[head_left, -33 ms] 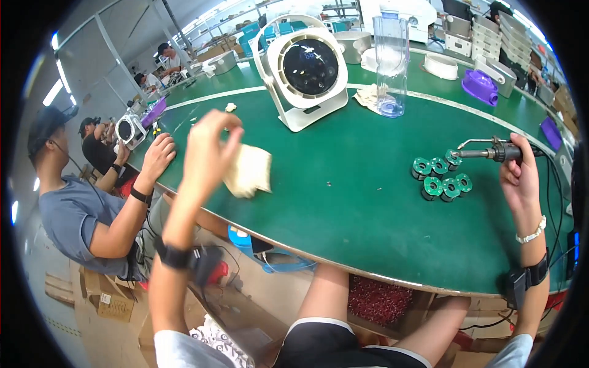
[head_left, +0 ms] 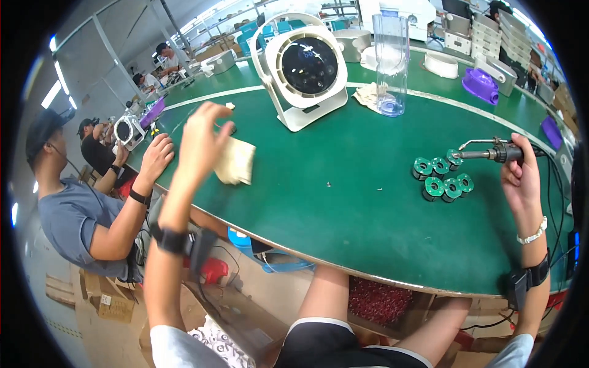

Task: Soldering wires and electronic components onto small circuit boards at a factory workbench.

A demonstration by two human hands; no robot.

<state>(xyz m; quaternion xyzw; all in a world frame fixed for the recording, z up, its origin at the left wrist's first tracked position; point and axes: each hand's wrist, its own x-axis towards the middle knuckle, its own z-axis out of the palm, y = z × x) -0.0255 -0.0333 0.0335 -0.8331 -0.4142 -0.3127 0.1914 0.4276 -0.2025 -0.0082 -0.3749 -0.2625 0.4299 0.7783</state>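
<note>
My right hand (head_left: 519, 175) is closed round the handle of a soldering iron (head_left: 485, 154) with a thin metal tube above its tip. The tip is at the nearest of several small round green circuit boards (head_left: 454, 161) on dark cores, grouped on the green table; contact is unclear. To the left, my left hand (head_left: 199, 138) is bent over and slightly blurred, fingers curled. A cream folded cloth (head_left: 236, 162) hangs beside its thumb and appears held by it. A small dark reddish piece (head_left: 228, 128) shows between finger and thumb, too unclear to name.
A white round-faced appliance (head_left: 310, 64) on a stand faces me. Behind it are a clear plastic tube (head_left: 391, 67) and purple housings (head_left: 480, 86). A co-worker (head_left: 86, 208) sits at left, one hand on the table edge. Cables (head_left: 555, 202) run at the right.
My left hand and the cream cloth have shifted a little left, the cloth also slightly upward. My right hand and the soldering iron stay almost in place.
</note>
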